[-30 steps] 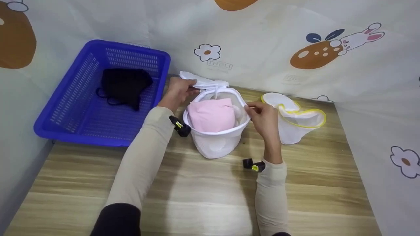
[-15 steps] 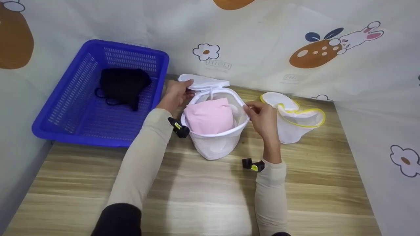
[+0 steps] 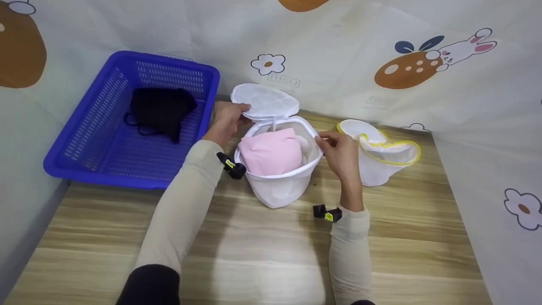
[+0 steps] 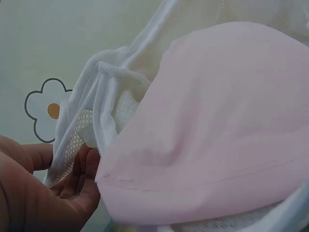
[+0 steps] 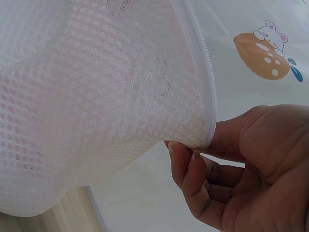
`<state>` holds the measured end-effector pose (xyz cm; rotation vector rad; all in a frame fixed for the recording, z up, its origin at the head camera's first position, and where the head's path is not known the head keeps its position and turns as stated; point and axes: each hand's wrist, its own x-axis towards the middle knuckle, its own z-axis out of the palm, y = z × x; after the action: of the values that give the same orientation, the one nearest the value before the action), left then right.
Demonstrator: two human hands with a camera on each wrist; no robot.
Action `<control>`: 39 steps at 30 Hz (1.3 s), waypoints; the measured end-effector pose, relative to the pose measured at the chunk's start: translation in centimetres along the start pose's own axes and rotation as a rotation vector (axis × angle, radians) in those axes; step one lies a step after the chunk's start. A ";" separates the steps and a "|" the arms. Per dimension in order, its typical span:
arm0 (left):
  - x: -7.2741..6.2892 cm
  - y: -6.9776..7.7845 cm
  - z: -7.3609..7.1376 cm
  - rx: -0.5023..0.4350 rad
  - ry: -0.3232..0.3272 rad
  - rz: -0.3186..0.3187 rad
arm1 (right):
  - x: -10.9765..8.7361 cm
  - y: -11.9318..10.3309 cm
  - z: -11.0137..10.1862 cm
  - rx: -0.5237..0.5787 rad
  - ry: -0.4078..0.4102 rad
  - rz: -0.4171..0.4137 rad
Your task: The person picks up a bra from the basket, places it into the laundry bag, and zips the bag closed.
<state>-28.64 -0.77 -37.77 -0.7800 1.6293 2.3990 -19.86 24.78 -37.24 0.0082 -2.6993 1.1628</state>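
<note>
A white mesh laundry bag (image 3: 278,190) stands upright on the wooden table, its zipped lid (image 3: 269,101) flipped back behind the mouth. Folded pink fabric (image 3: 273,153) fills much of the opening; its garment type is hard to make out. My left hand (image 3: 228,120) pinches the lid's left edge near the hinge, thumb on top. In the left wrist view, mesh and zipper tape (image 4: 104,111) run by those fingers. On the other side, my right hand (image 3: 342,153) pinches the rim between thumb and fingers. The right wrist view shows zipper teeth (image 5: 211,82) along that rim.
A blue plastic basket (image 3: 106,181) holds a black garment (image 3: 161,111) with thin straps, left of the bag. Beyond my right hand stands a second mesh bag (image 3: 374,171) with yellow trim, its lid folded back. Patterned sheeting (image 3: 330,55) rises behind the table.
My left hand has tipped the lid up, so its broad face now shows. The bag and pink fabric have shifted slightly toward the left and front. My right hand keeps its place on the rim.
</note>
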 end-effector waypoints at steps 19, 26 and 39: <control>-1.2 0.3 -0.3 -0.027 -0.019 0.113 | 0.0 0.3 -0.3 0.017 -0.020 0.006; -1.5 0.4 0.0 -0.034 -0.013 0.153 | 0.1 0.4 -0.4 0.025 -0.022 0.021; -2.3 0.7 0.1 0.003 -0.037 0.218 | 0.2 0.4 -0.6 0.020 -0.026 0.042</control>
<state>-26.97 -0.58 -36.02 -0.5806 1.7879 2.5364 -19.98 25.46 -37.06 -0.0308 -2.7233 1.2098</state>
